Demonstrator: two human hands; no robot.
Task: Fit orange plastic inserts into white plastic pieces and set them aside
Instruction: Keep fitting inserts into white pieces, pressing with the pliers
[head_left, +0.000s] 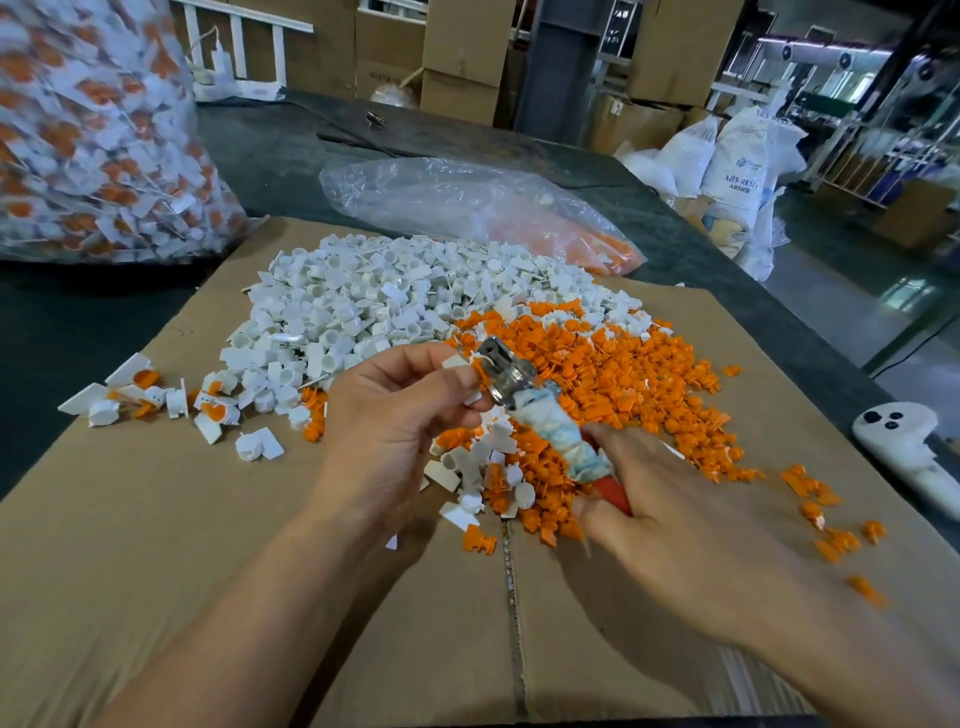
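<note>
Op: Right hand nearest us, clenched round the red, rag-wrapped handle of the tool. Left hand pinches a white piece with an orange insert at its mouth. Metal head looks to be touching the insert. All of it is held in the air over the near fringe of the piles.
QA: Failure modes?
Op: Head slips off the insert and hits the left thumb just beside it. Insert goes in cocked and jams, or cracks the shell. Grip is a small pinch, so the piece could pop out and get lost in loose stock.
QA: Stock?
Op: White pile far left, orange pile right, edges mixed. Fitted pieces in a small group left, apart.
QA: Surface, room?
Op: Flattened cardboard on a dark table cover. Full bag of fitted parts far left, clear bag far centre, white controller right. Beyond that, cartons and resin sacks.
</note>
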